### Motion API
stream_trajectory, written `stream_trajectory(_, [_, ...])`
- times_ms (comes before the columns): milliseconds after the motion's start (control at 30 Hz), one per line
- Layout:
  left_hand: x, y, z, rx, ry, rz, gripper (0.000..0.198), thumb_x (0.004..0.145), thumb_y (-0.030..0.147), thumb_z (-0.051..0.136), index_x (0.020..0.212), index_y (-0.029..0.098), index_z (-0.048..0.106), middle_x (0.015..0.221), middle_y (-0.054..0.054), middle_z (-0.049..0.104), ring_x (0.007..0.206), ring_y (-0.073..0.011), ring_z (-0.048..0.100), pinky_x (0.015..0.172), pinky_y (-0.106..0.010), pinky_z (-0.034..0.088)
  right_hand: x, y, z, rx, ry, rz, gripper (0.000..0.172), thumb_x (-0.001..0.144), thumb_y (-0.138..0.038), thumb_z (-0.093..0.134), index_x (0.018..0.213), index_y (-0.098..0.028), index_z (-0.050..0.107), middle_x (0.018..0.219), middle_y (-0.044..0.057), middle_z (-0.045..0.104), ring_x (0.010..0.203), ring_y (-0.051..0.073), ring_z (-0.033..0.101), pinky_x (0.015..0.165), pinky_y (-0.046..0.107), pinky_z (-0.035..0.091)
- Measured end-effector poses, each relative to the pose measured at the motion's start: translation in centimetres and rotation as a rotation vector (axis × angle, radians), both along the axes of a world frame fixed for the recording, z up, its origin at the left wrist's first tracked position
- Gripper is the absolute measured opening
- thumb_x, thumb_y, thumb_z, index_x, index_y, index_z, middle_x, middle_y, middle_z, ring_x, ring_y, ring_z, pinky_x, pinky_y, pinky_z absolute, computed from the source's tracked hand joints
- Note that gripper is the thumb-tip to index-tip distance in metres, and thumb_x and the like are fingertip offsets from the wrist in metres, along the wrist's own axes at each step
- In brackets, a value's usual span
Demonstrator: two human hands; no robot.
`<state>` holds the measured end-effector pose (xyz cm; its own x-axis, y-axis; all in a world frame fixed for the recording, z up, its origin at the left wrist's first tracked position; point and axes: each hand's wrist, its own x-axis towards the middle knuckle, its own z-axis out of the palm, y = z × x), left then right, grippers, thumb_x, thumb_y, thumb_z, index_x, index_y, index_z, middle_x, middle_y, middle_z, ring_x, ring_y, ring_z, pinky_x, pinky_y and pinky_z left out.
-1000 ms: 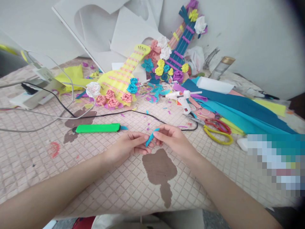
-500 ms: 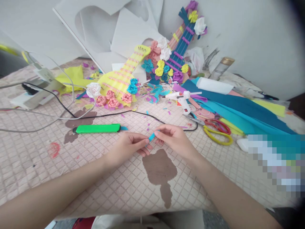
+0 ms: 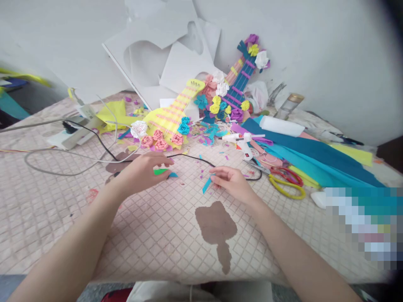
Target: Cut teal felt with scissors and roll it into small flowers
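Between the thumb and fingers of my right hand [image 3: 228, 181] is a small blue strip [image 3: 207, 185], its free end pointing down and left. My left hand [image 3: 146, 171] is over a green tool [image 3: 160, 171] lying on the table, covering most of it. The fingers of that hand are apart and curved above the tool; whether they touch it is unclear. A blue piece [image 3: 173, 174] sticks out at the tool's right end.
A yellow paper guitar [image 3: 170, 115] with flowers and a dark blue one [image 3: 241, 84] stand at the back. A white glue gun [image 3: 245, 144], scissors [image 3: 287, 184] and blue paper [image 3: 302, 147] lie right. A power strip [image 3: 64, 136] with cables is left.
My left hand has let go of the blue strip and moved left over the green tool. The strip stays in my right hand, now tilted downward. The camera view has shifted slightly.
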<state>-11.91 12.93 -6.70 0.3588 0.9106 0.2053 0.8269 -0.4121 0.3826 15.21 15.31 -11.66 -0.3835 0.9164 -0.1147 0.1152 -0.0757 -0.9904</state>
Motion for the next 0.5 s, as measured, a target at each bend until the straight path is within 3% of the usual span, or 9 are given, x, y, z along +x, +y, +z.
stream_trajectory(67, [-1.6, 0.5, 0.2, -0.063, 0.092, -0.020, 0.033, 0.076, 0.038, 0.054, 0.101, 0.017, 0.063, 0.102, -0.008, 0.064, 0.094, -0.0218, 0.057, 0.083, -0.033, 0.042, -0.7, 0.0, -0.1, 0.007, -0.007, 0.022, 0.026, 0.069, -0.028, 0.066, 0.092, -0.016, 0.061, 0.069, 0.000, 0.063, 0.051, 0.009, 0.056, 0.050, 0.023, 0.044])
stream_trajectory(167, [-2.6, 0.8, 0.1, -0.183, 0.172, -0.061, 0.034, 0.073, 0.038, 0.056, 0.098, 0.017, 0.064, 0.100, -0.008, 0.065, 0.092, -0.0221, 0.058, 0.083, -0.032, 0.041, -2.6, 0.1, 0.2, 0.056, -0.073, 0.072, 0.024, 0.071, -0.024, 0.063, 0.093, -0.016, 0.060, 0.067, -0.001, 0.061, 0.051, 0.010, 0.057, 0.052, 0.023, 0.044])
stream_trajectory(333, [-2.2, 0.7, 0.2, -0.227, 0.168, -0.125, 0.023, 0.074, 0.031, 0.053, 0.090, 0.021, 0.067, 0.089, -0.004, 0.066, 0.082, -0.0187, 0.059, 0.074, -0.026, 0.040, -7.1, 1.7, 1.5, 0.218, -0.186, 0.188, 0.018, 0.074, -0.018, 0.059, 0.091, -0.016, 0.060, 0.064, -0.001, 0.060, 0.052, 0.010, 0.057, 0.055, 0.024, 0.046])
stream_trajectory(500, [-2.1, 0.9, 0.2, -0.277, 0.148, -0.133, 0.023, 0.076, 0.031, 0.051, 0.090, 0.021, 0.067, 0.086, -0.002, 0.066, 0.078, -0.0173, 0.058, 0.069, -0.024, 0.039, -10.5, 3.9, 0.3, 0.267, -0.235, 0.232, 0.015, 0.073, -0.013, 0.061, 0.087, -0.015, 0.062, 0.062, -0.001, 0.061, 0.051, 0.011, 0.057, 0.054, 0.024, 0.046])
